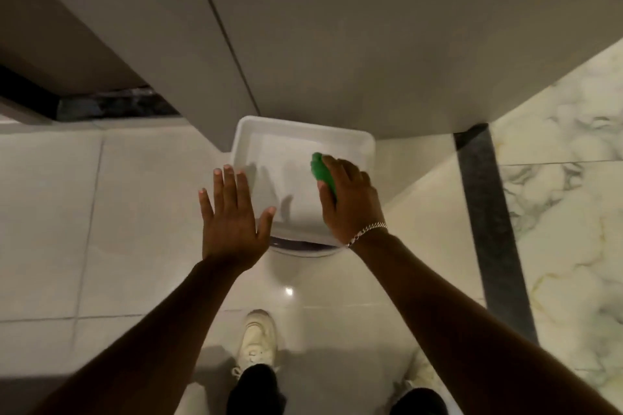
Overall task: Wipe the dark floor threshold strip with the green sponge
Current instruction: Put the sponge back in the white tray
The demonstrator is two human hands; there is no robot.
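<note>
- The bright green soft sponge (324, 172) sits in the grip of the right hand (349, 204), squeezed between the curled fingers and the palm, so only its upper end and left edge show past the fingers.
- The right hand holds the green sponge over the right half of a white square plastic basin (251, 135), which stands on the floor against the base of a grey cabinet front (337, 44).
- A silver chain bracelet (367, 233) circles the right wrist.
- The left hand (232, 217) is empty, palm down, with all 5 fingers spread apart; its fingertips reach over the left rim of the white basin, and it is apart from the sponge, with the basin's open middle between the 2 hands.
- The dark narrow floor threshold strip (488, 229) runs from the cabinet's corner toward the lower right, well to the right of the sponge and the right forearm, and nothing touches it.
- The strip separates pale glossy floor tiles (101, 229) on the left from white veined marble flooring (573, 212) on the right.
- Below the hands, 1 cream-coloured sneaker (258, 340) stands on the pale tiles, with a dark trouser leg (256, 391) above it at the bottom edge.
</note>
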